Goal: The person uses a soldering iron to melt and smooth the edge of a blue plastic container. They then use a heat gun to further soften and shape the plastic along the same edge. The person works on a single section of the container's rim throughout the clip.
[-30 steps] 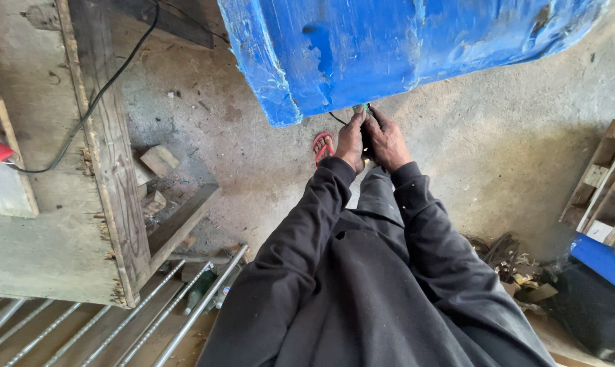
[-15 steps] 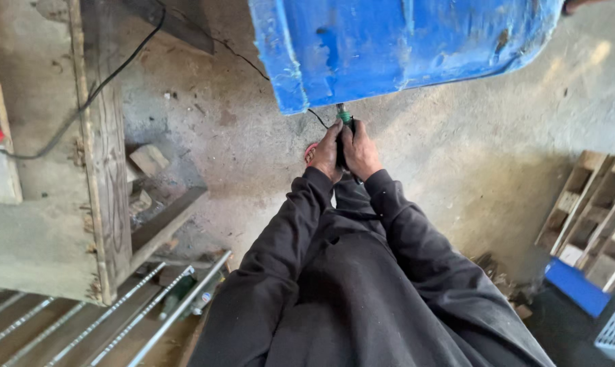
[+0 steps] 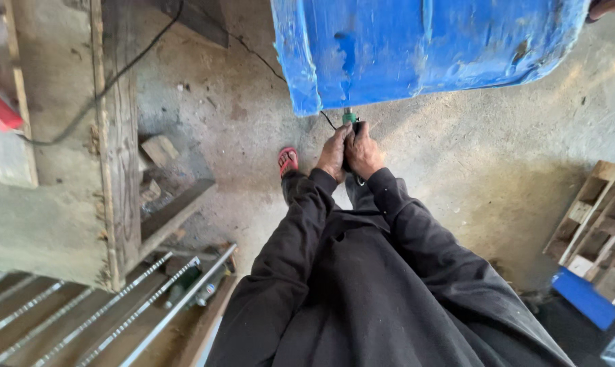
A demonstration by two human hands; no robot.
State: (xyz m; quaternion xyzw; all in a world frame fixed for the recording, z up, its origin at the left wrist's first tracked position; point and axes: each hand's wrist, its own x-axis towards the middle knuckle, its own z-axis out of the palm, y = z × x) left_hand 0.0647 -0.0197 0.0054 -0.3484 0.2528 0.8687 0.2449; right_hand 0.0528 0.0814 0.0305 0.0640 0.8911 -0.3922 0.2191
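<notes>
We're seeing little change vs half a sec ago: left hand [image 3: 334, 151] & right hand [image 3: 364, 151] still clamping fingers round green-tipped power tool [image 3: 351, 126], its long axis pointing up-frame into blue barrel [image 3: 429, 47].

Green-tipped power tool [image 3: 350, 122], dark-bodied, gripped by both hands [image 3: 351, 151] and pointing up at the lower edge of the blue drum [image 3: 429, 47] (scuffed, worn pale along its rim); a thin black cord trails from the tool across the concrete.
</notes>
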